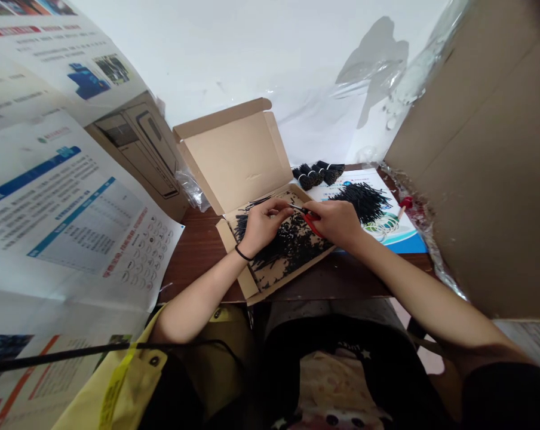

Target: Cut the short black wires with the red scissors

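Note:
My right hand (335, 222) is closed around red-handled scissors (311, 223), whose blades point left toward my left hand. Thumb and fingers pinched, my left hand (266, 222) is close to the blade tips; whatever it pinches is too small to make out. Both hands are above an open cardboard box (252, 289) with its lid (236, 158) folded back. Many thin black pieces (292, 245), short bits and longer strips, lie scattered inside it. To the right of my right hand, a loose pile of thin black strips (362, 200) rests on a printed sheet.
Several black bundles tied with white bands (315, 174) lie behind the box. Rubber bands (386, 224) and a red-tipped item (405, 203) lie on the blue-and-white sheet (408, 242). Cardboard (489, 149) walls the right side; large printed posters (73, 203) stand left. The brown table (189, 254) is underneath.

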{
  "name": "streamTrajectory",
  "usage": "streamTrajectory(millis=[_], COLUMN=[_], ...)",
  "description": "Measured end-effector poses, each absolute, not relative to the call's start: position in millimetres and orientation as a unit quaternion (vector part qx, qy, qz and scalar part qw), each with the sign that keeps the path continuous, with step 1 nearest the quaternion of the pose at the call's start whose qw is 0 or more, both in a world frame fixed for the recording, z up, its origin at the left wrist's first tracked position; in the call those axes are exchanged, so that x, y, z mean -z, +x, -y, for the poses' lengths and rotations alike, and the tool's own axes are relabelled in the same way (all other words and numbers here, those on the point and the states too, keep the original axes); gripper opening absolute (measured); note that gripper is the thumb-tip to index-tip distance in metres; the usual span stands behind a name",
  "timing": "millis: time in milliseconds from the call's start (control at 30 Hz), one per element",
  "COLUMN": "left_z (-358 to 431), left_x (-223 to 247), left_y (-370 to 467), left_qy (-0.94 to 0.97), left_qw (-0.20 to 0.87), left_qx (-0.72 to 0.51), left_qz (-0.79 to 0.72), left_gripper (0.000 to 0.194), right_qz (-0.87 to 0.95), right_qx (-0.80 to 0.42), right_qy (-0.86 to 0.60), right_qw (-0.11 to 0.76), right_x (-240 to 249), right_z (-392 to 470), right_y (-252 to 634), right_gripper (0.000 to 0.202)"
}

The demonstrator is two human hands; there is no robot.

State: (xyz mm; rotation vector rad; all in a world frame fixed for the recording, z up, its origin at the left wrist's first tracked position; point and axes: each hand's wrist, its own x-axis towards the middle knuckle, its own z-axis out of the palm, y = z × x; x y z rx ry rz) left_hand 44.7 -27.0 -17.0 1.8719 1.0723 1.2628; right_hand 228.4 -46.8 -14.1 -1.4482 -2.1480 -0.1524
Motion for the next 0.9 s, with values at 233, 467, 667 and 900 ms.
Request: streamTrajectory(millis=[233, 467, 667, 900], left_z=[29.7, 28.4, 29.2, 28.5], left_x=[11.2, 9.6, 8.1, 8.1], left_y=[46.6, 46.0, 46.2, 44.8], left_qy=[0.669, 0.682, 0.697, 0.698], left_qw=[0.456, 0.447, 0.433, 0.425], left_qx=[-0.477, -0.48, -0.467, -0.469], left_qz=[-0.342, -0.325, -0.33, -0.335], left_gripper=[0.023, 0.026, 0.03, 0.028], right_qz=[0.763, 0.762, 0.769, 0.772], right_qx=[-0.059, -0.073, -0.076, -0.077], right_qy=[-0.52, -0.505, -0.513, -0.514], right_qw=[0.378, 0.398, 0.373, 0.366], right_x=[11.9, 10.0, 10.3, 9.5], right_z=[46.2, 47.0, 47.7, 48.3], right_y=[226.2, 228.6, 227.3, 227.3], right_gripper=[0.027, 0.027, 0.03, 0.028])
